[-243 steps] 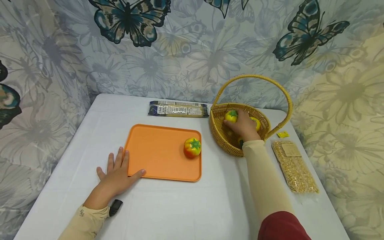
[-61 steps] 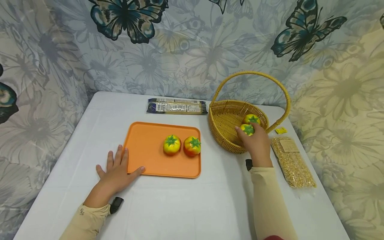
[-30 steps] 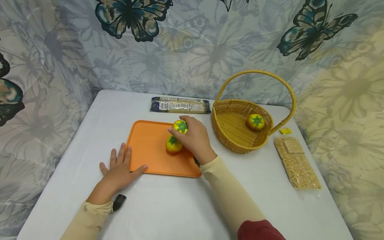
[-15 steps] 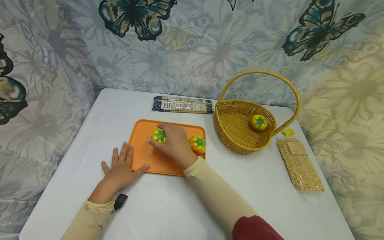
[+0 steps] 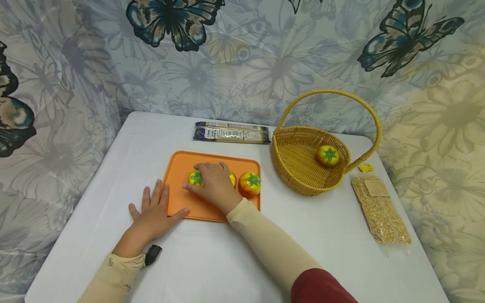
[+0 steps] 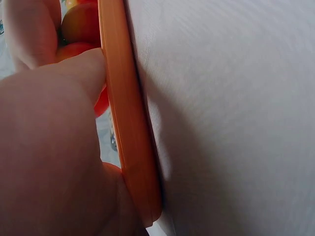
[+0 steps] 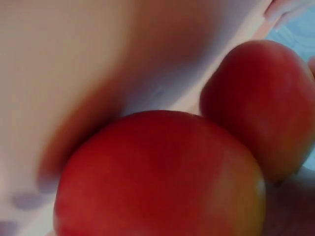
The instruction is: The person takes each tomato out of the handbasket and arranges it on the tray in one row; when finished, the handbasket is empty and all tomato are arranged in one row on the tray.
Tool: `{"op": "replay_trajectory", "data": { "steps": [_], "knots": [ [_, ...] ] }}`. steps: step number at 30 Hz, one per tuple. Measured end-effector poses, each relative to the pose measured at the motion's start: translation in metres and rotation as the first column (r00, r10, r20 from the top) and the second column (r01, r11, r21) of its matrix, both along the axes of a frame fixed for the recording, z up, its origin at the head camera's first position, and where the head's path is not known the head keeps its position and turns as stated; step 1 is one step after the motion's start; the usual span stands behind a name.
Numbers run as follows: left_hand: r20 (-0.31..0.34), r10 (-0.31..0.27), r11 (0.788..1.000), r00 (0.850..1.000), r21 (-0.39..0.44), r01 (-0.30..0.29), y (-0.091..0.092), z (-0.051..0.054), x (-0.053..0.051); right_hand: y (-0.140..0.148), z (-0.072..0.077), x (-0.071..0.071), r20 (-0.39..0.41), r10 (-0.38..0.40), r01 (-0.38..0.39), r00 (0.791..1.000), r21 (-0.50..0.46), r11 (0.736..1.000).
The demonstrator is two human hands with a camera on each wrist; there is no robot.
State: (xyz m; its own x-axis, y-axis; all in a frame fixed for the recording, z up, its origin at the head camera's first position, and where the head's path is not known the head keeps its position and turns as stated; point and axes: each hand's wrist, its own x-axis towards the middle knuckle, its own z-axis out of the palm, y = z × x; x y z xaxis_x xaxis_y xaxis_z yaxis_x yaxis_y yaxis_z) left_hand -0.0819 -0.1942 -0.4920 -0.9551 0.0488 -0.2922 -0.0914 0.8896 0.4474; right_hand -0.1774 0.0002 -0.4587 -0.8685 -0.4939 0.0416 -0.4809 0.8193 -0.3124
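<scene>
My right hand (image 5: 216,183) grips a yellow-red tomato (image 5: 195,178) with a green star-shaped top, low over the left half of the orange tray (image 5: 212,214). Part of a second tomato (image 5: 233,178) shows behind that hand, and a third tomato (image 5: 249,184) sits at the tray's right side. In the right wrist view the gripped tomato (image 7: 261,103) is close beside a nearer red tomato (image 7: 157,172). My left hand (image 5: 151,221) rests with fingers spread at the tray's lower left corner. Its thumb (image 6: 81,71) touches the tray's rim (image 6: 129,118) in the left wrist view.
A wicker basket (image 5: 293,166) with a tall handle stands to the right, holding one tomato (image 5: 327,155). Long dark-ended packets (image 5: 232,133) lie behind the tray. At the far right are a bag of yellow kernels (image 5: 380,210) and a small yellow packet (image 5: 366,167).
My right hand has brought a tomato from the basket leftward over the tray and lowered it left of the other two. The left hand has stayed at the tray's corner.
</scene>
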Motion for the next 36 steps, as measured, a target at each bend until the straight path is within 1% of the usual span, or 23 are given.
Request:
{"op": "replay_trajectory", "data": {
  "steps": [7,10,12,16,21,24,26,29,32,34,36],
  "knots": [
    [-0.004,-0.002,1.000,1.000,-0.005,0.002,0.001,-0.002,-0.001,0.000,-0.003,0.002,-0.025,-0.032,0.034,0.999,0.065,0.997],
    [-0.002,-0.003,1.000,1.000,-0.006,0.003,0.001,-0.002,-0.001,0.002,-0.002,0.002,-0.036,-0.036,0.039,0.999,0.068,0.997],
    [-0.001,-0.005,1.000,1.000,0.001,0.005,0.001,-0.002,-0.001,0.007,0.001,0.001,-0.046,-0.048,0.051,0.998,0.056,0.997],
    [0.005,-0.009,1.000,1.000,0.024,0.009,0.000,0.001,-0.001,0.025,0.018,0.000,-0.073,-0.095,0.095,0.993,-0.005,0.996],
    [0.020,0.002,0.999,1.000,0.042,-0.002,-0.001,0.005,0.000,0.062,0.045,-0.007,-0.120,-0.161,0.149,0.980,-0.100,0.984],
    [0.026,-0.001,0.999,1.000,0.039,0.000,-0.001,0.006,0.000,0.090,0.056,-0.011,-0.151,-0.216,0.191,0.965,-0.164,0.968],
    [0.029,-0.005,0.999,1.000,0.038,0.004,-0.001,0.006,0.000,0.110,0.064,-0.013,-0.144,-0.256,0.225,0.956,-0.202,0.953],
    [0.029,-0.009,0.999,1.000,0.033,0.008,-0.001,0.004,0.000,0.140,0.071,-0.018,-0.133,-0.322,0.286,0.938,-0.231,0.930],
    [0.033,-0.007,0.999,0.999,0.037,0.006,-0.001,0.003,0.001,0.170,0.079,-0.026,-0.097,-0.395,0.362,0.913,-0.248,0.898],
    [0.033,-0.007,0.999,0.999,0.040,0.005,-0.001,0.003,0.001,0.192,0.084,-0.031,-0.076,-0.447,0.415,0.891,-0.256,0.873],
    [0.033,-0.008,0.999,0.999,0.041,0.007,-0.001,0.003,0.001,0.213,0.090,-0.036,-0.038,-0.492,0.467,0.870,-0.259,0.845]
  ]
}}
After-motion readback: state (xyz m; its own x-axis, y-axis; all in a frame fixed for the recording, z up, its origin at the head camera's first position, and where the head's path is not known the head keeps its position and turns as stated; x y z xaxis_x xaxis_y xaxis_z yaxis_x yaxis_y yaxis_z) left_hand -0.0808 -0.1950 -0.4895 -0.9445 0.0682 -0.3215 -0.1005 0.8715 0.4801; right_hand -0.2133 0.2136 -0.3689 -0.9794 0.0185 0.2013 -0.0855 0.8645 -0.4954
